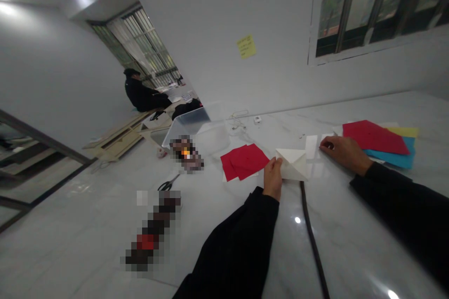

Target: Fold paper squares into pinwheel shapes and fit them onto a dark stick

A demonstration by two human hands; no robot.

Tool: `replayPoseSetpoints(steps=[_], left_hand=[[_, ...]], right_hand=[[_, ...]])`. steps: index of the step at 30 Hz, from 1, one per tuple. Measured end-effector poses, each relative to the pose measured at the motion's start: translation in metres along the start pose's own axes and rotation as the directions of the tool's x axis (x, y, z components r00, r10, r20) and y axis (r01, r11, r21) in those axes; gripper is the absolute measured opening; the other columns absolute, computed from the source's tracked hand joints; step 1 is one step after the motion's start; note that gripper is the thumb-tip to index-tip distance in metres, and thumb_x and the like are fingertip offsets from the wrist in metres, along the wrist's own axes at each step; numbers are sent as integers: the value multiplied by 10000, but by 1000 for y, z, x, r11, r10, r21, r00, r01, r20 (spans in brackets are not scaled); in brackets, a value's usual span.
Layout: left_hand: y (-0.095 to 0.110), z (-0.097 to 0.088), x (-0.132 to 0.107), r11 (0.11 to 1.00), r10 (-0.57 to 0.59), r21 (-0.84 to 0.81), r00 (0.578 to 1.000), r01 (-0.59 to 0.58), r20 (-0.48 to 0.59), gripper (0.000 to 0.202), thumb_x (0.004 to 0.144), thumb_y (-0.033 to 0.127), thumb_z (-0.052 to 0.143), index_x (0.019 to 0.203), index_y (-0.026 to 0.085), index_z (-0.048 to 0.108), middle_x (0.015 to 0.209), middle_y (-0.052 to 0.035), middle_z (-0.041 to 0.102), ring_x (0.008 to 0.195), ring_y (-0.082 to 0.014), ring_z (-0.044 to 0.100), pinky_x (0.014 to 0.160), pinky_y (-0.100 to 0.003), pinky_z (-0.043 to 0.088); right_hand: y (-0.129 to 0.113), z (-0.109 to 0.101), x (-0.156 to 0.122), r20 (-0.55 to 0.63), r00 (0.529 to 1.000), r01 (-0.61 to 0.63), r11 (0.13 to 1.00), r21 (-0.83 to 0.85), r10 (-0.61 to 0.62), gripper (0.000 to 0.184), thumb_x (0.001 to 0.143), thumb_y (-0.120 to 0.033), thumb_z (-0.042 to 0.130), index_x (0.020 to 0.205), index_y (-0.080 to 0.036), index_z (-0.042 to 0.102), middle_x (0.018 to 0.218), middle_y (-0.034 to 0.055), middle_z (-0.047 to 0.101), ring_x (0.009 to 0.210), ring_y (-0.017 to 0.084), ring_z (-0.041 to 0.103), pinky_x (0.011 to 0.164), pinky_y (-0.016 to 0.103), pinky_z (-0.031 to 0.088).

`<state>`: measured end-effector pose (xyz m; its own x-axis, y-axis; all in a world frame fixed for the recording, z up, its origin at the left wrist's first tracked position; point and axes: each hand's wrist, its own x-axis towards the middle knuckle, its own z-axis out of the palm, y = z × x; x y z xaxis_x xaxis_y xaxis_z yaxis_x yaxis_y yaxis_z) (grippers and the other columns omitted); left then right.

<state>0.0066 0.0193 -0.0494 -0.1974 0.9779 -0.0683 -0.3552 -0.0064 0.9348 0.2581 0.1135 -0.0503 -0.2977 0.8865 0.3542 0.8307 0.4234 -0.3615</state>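
My left hand [272,178] pinches the edge of a folded white paper envelope shape [293,164], which rests on the white marble table [224,224]. My right hand [345,153] lies to its right, fingertips on or just beside a white paper strip [311,147]. It holds nothing. Beyond that hand is a fanned pile of coloured paper, with a red sheet [373,137] over a blue sheet [393,157] and a yellow sheet [403,131]. Left of the envelope lie several red paper sheets [245,161].
Black-handled scissors [167,185] and two pixelated, unreadable objects [150,229] lie on the table. A dark cable [312,238] runs towards the near edge. A clear plastic box [185,126] stands at the far side, and a seated person [142,93] is beyond it.
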Motion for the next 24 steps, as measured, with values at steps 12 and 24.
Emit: replayPoseSetpoints(steps=[12,24], left_hand=[[-2,-1,2,1000,1,-21,1000,-2,-25,280,751,412,704,864,156,686,855,-54,698,757,-162,612,721,-272,470],[1,1,-2,999,5,33,1000,-4,-11,300,765,457,671,863,174,675,857,-57,693,765,-175,616,732,-290,480]], right_hand=[[-4,14,-2,-9,962,271,962,42,-271,388,988,-393,428,1187,-194,695,1190,138,685,1086,323,607,966,496,473],[16,37,1,73,970,233,972,6,-233,529,981,-527,400,1414,-254,532,1468,92,537,1381,361,426,1082,597,389]])
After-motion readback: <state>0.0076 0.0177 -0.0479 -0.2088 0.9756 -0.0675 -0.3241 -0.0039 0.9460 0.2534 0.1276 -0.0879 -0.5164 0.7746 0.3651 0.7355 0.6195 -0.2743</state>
